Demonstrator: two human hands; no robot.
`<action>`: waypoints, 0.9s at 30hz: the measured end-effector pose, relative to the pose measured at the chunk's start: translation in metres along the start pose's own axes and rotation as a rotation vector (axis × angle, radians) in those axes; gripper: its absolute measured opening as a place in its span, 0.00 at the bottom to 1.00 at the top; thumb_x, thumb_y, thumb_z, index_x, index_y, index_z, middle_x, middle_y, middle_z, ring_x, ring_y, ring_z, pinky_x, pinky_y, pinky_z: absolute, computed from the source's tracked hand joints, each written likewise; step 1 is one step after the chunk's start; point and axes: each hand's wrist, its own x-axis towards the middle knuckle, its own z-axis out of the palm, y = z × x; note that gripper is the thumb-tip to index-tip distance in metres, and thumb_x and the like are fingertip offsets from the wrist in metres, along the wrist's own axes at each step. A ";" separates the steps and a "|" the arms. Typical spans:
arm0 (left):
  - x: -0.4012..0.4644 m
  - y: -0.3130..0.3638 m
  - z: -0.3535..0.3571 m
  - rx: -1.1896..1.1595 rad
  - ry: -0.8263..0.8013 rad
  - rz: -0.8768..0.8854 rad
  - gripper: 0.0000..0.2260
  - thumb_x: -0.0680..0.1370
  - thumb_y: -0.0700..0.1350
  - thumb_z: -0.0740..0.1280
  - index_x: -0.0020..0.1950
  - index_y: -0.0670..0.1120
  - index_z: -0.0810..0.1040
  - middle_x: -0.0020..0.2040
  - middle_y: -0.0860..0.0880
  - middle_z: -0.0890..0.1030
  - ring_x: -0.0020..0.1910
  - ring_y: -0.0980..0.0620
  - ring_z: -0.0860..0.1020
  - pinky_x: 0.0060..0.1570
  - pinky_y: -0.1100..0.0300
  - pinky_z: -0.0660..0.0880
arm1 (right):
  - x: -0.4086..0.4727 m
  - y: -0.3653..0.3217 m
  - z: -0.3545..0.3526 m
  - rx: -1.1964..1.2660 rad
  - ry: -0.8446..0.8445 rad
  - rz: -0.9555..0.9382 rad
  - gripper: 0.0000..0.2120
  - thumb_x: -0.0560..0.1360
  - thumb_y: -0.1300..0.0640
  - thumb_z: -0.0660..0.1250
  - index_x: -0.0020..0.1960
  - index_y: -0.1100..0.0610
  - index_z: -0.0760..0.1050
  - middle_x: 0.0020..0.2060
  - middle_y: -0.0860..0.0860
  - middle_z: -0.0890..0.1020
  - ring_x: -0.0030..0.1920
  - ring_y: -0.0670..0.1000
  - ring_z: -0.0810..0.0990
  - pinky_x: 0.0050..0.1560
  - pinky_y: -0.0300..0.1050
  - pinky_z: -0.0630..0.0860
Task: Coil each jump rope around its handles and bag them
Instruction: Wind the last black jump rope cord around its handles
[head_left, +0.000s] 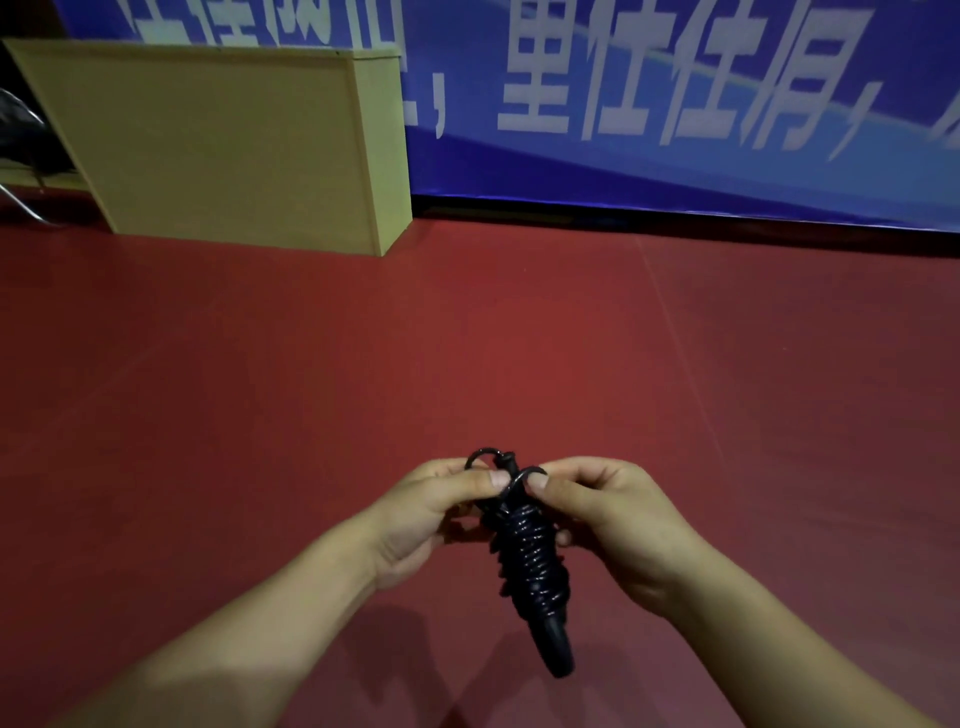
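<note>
A black jump rope (535, 561) is wound in tight coils around its black handles, whose bare ends point down toward me. Both hands hold the bundle at its top, above the red floor. My left hand (436, 514) pinches a small loop of cord at the upper left of the bundle between thumb and fingers. My right hand (608, 519) pinches another short loop of cord at the upper right, with its lower fingers curled beside the coils. No bag is in view.
A red sports floor (467, 338) stretches ahead. A yellowish wooden box (234, 140) stands at the back left against a blue banner (675, 104) with white characters. A metal chair leg (21, 202) shows at the far left edge.
</note>
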 end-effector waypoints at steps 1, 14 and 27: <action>-0.001 0.000 0.001 -0.048 0.014 -0.008 0.26 0.67 0.58 0.73 0.57 0.41 0.82 0.51 0.44 0.83 0.51 0.47 0.79 0.56 0.51 0.74 | 0.000 -0.001 0.001 0.068 -0.023 0.024 0.05 0.73 0.60 0.71 0.45 0.61 0.83 0.35 0.55 0.83 0.34 0.48 0.78 0.33 0.38 0.73; -0.004 0.003 0.027 -0.151 0.095 -0.130 0.26 0.81 0.62 0.54 0.50 0.43 0.82 0.42 0.45 0.83 0.41 0.50 0.81 0.46 0.58 0.75 | 0.000 0.006 0.016 0.162 0.110 0.088 0.07 0.74 0.61 0.71 0.48 0.65 0.79 0.32 0.54 0.78 0.28 0.47 0.74 0.30 0.39 0.76; 0.004 0.001 0.028 0.326 0.339 0.097 0.15 0.83 0.54 0.57 0.45 0.48 0.78 0.37 0.51 0.80 0.35 0.53 0.77 0.40 0.54 0.74 | -0.004 -0.004 0.014 0.127 0.062 0.005 0.05 0.76 0.62 0.68 0.44 0.63 0.80 0.33 0.55 0.81 0.30 0.47 0.76 0.35 0.41 0.77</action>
